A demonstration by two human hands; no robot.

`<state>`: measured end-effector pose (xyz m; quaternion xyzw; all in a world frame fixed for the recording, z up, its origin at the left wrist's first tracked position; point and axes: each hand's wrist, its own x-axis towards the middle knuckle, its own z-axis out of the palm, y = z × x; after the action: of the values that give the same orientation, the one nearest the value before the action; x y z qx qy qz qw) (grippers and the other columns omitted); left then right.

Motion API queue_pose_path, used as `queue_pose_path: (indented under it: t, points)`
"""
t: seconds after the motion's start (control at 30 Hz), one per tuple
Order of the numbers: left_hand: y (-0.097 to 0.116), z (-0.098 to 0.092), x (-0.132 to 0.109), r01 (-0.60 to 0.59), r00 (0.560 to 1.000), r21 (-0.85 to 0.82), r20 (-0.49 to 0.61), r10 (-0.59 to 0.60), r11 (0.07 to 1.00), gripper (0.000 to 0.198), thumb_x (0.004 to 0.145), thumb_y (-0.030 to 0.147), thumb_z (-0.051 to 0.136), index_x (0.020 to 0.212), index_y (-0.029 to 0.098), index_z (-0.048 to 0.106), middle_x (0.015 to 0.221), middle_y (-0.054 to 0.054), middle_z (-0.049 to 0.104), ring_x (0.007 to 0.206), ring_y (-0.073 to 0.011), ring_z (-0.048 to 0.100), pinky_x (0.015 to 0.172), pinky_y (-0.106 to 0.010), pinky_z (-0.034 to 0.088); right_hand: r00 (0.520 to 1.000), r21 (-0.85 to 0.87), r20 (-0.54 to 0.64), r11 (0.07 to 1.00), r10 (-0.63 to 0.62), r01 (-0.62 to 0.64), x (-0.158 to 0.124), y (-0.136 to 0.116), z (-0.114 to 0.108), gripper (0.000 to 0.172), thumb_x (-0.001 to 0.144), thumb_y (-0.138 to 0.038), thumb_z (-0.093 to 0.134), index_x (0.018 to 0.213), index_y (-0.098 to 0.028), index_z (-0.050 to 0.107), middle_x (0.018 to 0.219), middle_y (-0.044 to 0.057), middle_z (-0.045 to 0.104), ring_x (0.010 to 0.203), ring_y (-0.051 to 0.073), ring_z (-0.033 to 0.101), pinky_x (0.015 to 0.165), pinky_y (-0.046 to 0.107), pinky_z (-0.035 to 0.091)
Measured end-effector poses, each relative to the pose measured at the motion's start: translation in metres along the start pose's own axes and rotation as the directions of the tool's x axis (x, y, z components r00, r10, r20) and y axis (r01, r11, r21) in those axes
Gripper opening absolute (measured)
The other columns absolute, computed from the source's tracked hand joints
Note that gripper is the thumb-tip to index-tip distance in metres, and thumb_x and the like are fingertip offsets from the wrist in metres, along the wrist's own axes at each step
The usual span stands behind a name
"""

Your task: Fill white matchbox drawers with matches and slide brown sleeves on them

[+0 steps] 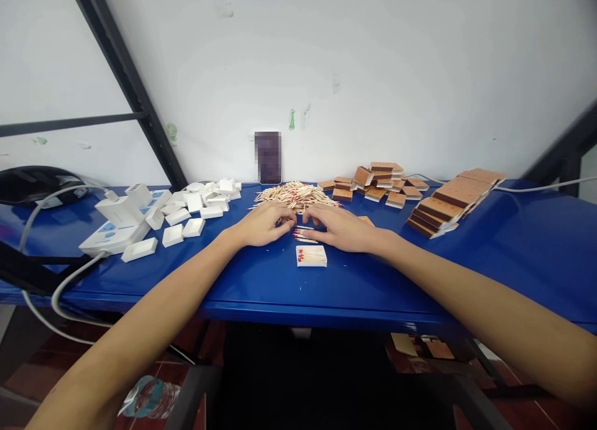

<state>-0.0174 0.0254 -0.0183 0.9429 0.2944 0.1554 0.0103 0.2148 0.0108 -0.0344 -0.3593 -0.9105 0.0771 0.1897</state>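
My left hand (265,224) rests at the front of a loose pile of matches (298,195), its fingers curled and thumb tip close to the index finger. Whether a match is between them is hidden. Facing it, my right hand (342,227) has thumb and fingers apart, the thumb touching a small row of red-headed matches (305,237) on the table. Just in front of that row lies a white matchbox tray (311,263), open side up, with several matches in it, red heads to the left.
Empty white trays (193,203) lie at left beside a white power strip (114,236) with plugs and cables. Brown matchbox sleeves (382,180) and a leaning stack of sleeves (454,200) are at right. A phone (268,158) leans on the wall behind the blue table (261,287).
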Motion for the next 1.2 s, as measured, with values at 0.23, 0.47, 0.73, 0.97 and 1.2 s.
queue_pose_path:
  t: [0.23,0.47,0.73,0.97,1.2]
  points:
    - [0.0003,-0.0005,-0.0003,-0.009,1.0,0.002,-0.003,0.009,1.0,0.027,0.095,0.027,0.043,0.093,0.016,0.067,0.087,-0.005,0.067,0.083,-0.0187,0.059,0.078,-0.032,0.044,1.0,-0.008,-0.013,1.0,0.011,-0.011,-0.0003,0.0019,-0.0007,0.024,0.094,-0.044,0.053,0.101,-0.021,0.055,0.097,0.006,0.063,0.086,0.02,0.055,0.071,0.03,0.037]
    - [-0.0011,0.0008,-0.0002,-0.015,1.0,0.006,-0.01,0.015,1.0,0.026,0.095,0.027,0.044,0.092,0.016,0.068,0.087,-0.005,0.067,0.082,-0.0186,0.059,0.078,-0.032,0.043,1.0,-0.043,-0.006,0.999,0.021,-0.021,0.0008,0.004,-0.001,0.02,0.095,-0.039,0.051,0.097,-0.02,0.055,0.097,0.008,0.063,0.087,0.021,0.056,0.072,0.031,0.038]
    - [-0.0017,0.0019,-0.0003,-0.007,1.0,-0.005,-0.005,0.007,1.0,0.024,0.093,0.025,0.046,0.092,0.017,0.068,0.087,-0.004,0.067,0.083,-0.0189,0.06,0.08,-0.033,0.044,0.999,-0.04,-0.008,0.999,0.036,-0.036,0.0006,0.0016,-0.0019,0.021,0.094,-0.041,0.052,0.096,-0.02,0.055,0.097,0.007,0.064,0.087,0.021,0.056,0.072,0.03,0.038]
    - [-0.001,0.0018,-0.0007,-0.003,1.0,-0.002,0.001,0.003,1.0,0.024,0.092,0.024,0.046,0.093,0.017,0.069,0.088,-0.004,0.068,0.084,-0.0193,0.061,0.079,-0.033,0.044,0.996,-0.11,-0.048,0.99,0.081,-0.086,0.0007,0.0046,-0.0035,0.023,0.094,-0.043,0.053,0.099,-0.021,0.056,0.098,0.006,0.065,0.085,0.02,0.057,0.068,0.029,0.037]
    - [-0.0025,0.0015,-0.0012,0.007,1.0,0.007,0.009,-0.007,1.0,0.025,0.092,0.025,0.046,0.095,0.017,0.069,0.089,-0.005,0.068,0.084,-0.0195,0.061,0.079,-0.033,0.044,0.996,-0.133,-0.048,0.988,0.076,-0.082,0.0001,0.004,-0.0042,0.024,0.093,-0.044,0.056,0.1,-0.02,0.057,0.099,0.007,0.066,0.085,0.021,0.058,0.068,0.029,0.039]
